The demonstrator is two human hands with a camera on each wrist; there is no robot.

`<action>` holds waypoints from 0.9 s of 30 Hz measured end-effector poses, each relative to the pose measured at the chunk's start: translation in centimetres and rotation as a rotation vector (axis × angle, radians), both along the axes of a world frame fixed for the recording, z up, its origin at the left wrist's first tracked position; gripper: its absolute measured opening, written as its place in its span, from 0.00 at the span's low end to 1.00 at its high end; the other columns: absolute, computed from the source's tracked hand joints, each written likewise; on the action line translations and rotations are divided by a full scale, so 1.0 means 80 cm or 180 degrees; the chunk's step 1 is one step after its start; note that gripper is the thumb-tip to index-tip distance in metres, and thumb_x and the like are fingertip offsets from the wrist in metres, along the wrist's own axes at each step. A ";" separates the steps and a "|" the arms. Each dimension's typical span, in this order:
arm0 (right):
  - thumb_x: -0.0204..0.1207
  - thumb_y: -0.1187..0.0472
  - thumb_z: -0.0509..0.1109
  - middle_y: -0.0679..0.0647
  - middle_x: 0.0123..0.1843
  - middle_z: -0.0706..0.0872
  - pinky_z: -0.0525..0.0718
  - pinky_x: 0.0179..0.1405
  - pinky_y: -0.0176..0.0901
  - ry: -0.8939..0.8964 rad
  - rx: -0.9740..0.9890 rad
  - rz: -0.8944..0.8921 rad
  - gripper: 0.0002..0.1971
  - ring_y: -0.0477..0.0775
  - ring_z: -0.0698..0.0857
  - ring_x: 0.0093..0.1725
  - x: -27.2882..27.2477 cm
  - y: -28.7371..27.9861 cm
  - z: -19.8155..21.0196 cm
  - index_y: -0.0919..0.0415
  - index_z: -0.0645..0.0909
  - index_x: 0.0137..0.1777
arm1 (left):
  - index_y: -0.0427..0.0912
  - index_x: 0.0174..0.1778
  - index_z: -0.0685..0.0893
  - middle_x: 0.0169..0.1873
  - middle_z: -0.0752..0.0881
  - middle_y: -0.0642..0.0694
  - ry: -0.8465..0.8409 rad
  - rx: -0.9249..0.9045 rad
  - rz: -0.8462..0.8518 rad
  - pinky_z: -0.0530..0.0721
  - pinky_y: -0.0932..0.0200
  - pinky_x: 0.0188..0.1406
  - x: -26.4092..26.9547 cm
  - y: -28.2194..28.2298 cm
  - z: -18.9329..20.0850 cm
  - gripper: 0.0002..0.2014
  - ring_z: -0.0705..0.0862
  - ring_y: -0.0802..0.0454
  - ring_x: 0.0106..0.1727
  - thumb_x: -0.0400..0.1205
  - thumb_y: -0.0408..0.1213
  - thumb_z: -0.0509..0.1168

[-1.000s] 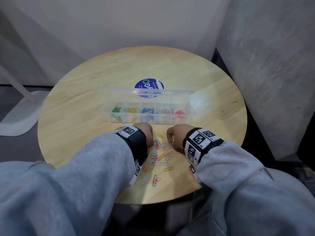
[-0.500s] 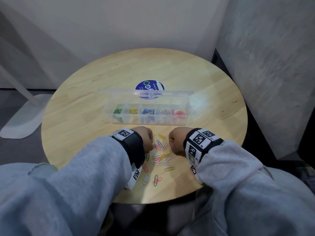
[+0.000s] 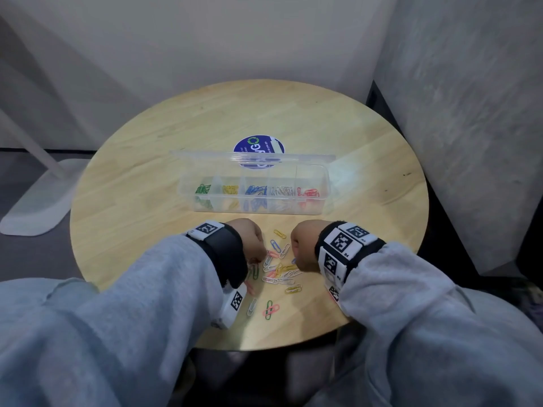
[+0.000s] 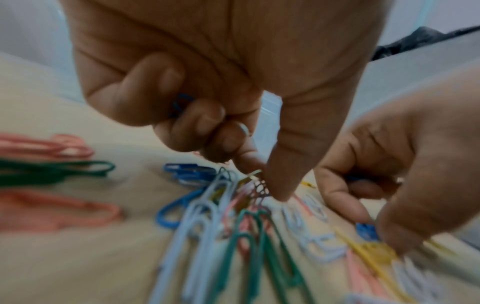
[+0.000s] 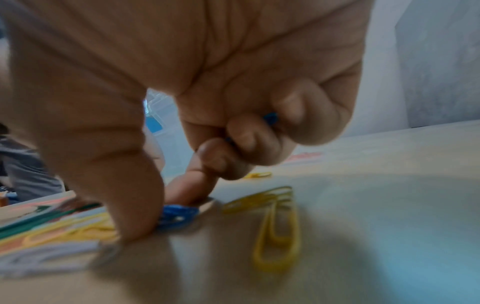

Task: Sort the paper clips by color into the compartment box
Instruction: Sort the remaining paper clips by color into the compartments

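Note:
The clear compartment box [image 3: 311,208] stands open mid-table and holds green, yellow, blue, white and red clips in separate compartments from left to right. Just in front of it lies a pile of loose paper clips [image 3: 280,270] in mixed colours. My left hand [image 4: 262,179] is down on the pile's left side. A blue clip [image 4: 182,102] is tucked in its curled fingers, and its thumb and forefinger touch the clips. My right hand [image 5: 166,216] pinches a blue clip [image 5: 179,215] on the table. A second blue clip [image 5: 270,119] sits in its curled fingers.
The round wooden table [image 3: 132,201] has a blue sticker [image 3: 258,146] behind the box. A yellow clip [image 5: 278,226] lies right of my right hand. A green and pink pair [image 3: 269,309] lies near the front edge. A grey wall panel [image 3: 470,127] stands close on the right.
Both hands have stayed low on the pile, sliding slightly nearer to me. The box has not moved.

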State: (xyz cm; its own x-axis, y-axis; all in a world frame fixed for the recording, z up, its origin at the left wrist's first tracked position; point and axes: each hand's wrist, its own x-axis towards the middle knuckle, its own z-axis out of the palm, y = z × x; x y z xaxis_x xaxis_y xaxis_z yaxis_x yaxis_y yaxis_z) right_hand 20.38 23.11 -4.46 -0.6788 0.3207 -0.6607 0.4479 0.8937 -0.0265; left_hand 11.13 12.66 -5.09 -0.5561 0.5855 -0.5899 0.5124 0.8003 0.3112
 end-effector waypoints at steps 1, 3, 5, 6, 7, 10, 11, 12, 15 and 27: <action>0.71 0.59 0.68 0.53 0.41 0.83 0.81 0.38 0.41 0.0020 0.0010 0.0015 0.13 0.55 0.82 0.39 0.001 -0.002 -0.001 0.62 0.87 0.52 | 0.47 0.26 0.78 0.26 0.80 0.51 -0.0105 0.0061 0.0089 0.76 0.64 0.35 -0.002 -0.002 0.002 0.10 0.78 0.52 0.34 0.72 0.35 0.69; 0.70 0.60 0.68 0.53 0.39 0.82 0.80 0.37 0.40 0.0041 0.0046 0.0077 0.12 0.55 0.81 0.38 0.001 -0.005 -0.003 0.63 0.86 0.50 | 0.46 0.25 0.77 0.25 0.78 0.50 -0.0384 0.0246 0.0258 0.73 0.64 0.33 -0.006 -0.003 0.010 0.11 0.74 0.52 0.30 0.73 0.34 0.68; 0.71 0.60 0.66 0.54 0.41 0.82 0.77 0.35 0.40 0.0032 0.0061 0.0218 0.10 0.56 0.81 0.40 0.003 -0.006 -0.001 0.62 0.85 0.49 | 0.44 0.27 0.75 0.25 0.75 0.48 -0.0718 0.0391 0.0427 0.68 0.64 0.27 -0.008 -0.003 0.021 0.11 0.70 0.52 0.28 0.76 0.33 0.66; 0.72 0.60 0.65 0.55 0.44 0.84 0.77 0.37 0.41 0.0086 0.0055 0.0285 0.11 0.57 0.82 0.42 0.003 -0.007 -0.001 0.62 0.85 0.50 | 0.43 0.28 0.74 0.26 0.74 0.47 -0.0869 0.0446 0.0533 0.65 0.65 0.24 -0.010 -0.002 0.024 0.11 0.69 0.53 0.27 0.78 0.31 0.63; 0.73 0.60 0.65 0.57 0.47 0.86 0.79 0.39 0.43 0.0160 0.0028 0.0321 0.12 0.58 0.84 0.45 0.004 -0.007 0.000 0.64 0.84 0.52 | 0.41 0.30 0.74 0.27 0.73 0.47 -0.0999 0.0507 0.0677 0.63 0.66 0.21 -0.011 -0.002 0.027 0.11 0.68 0.53 0.26 0.79 0.30 0.60; 0.74 0.63 0.64 0.59 0.54 0.87 0.80 0.43 0.46 0.0306 -0.0078 0.0387 0.11 0.58 0.82 0.46 0.005 -0.009 0.001 0.64 0.82 0.54 | 0.38 0.30 0.71 0.28 0.76 0.45 -0.1373 0.0881 0.1238 0.61 0.70 0.14 -0.014 -0.004 0.030 0.11 0.67 0.56 0.21 0.79 0.26 0.55; 0.74 0.65 0.63 0.58 0.54 0.87 0.79 0.42 0.45 0.0312 -0.0098 0.0419 0.10 0.58 0.82 0.46 0.005 -0.010 0.001 0.64 0.81 0.53 | 0.37 0.29 0.71 0.29 0.77 0.43 -0.1478 0.1027 0.1382 0.61 0.71 0.13 -0.016 -0.006 0.031 0.12 0.68 0.56 0.21 0.79 0.25 0.54; 0.74 0.67 0.62 0.58 0.53 0.87 0.79 0.40 0.44 0.0302 -0.0117 0.0452 0.08 0.58 0.82 0.47 0.004 -0.010 0.002 0.64 0.80 0.51 | 0.37 0.28 0.71 0.30 0.77 0.42 -0.1576 0.1156 0.1513 0.61 0.71 0.13 -0.017 -0.008 0.031 0.13 0.69 0.56 0.20 0.79 0.25 0.52; 0.74 0.69 0.62 0.56 0.45 0.80 0.71 0.29 0.39 0.0328 -0.0114 0.0545 0.05 0.57 0.77 0.44 0.003 -0.013 0.005 0.59 0.74 0.42 | 0.36 0.27 0.70 0.28 0.77 0.42 -0.1759 0.1376 0.1783 0.63 0.70 0.14 -0.019 -0.012 0.033 0.14 0.70 0.59 0.14 0.79 0.24 0.51; 0.75 0.65 0.62 0.46 0.42 0.79 0.81 0.45 0.39 0.1200 -0.0706 -0.0692 0.12 0.51 0.80 0.43 0.006 0.006 0.006 0.51 0.83 0.51 | 0.41 0.29 0.67 0.26 0.72 0.45 -0.2198 0.1918 0.2323 0.63 0.73 0.12 -0.022 -0.023 0.037 0.09 0.69 0.58 0.13 0.73 0.24 0.54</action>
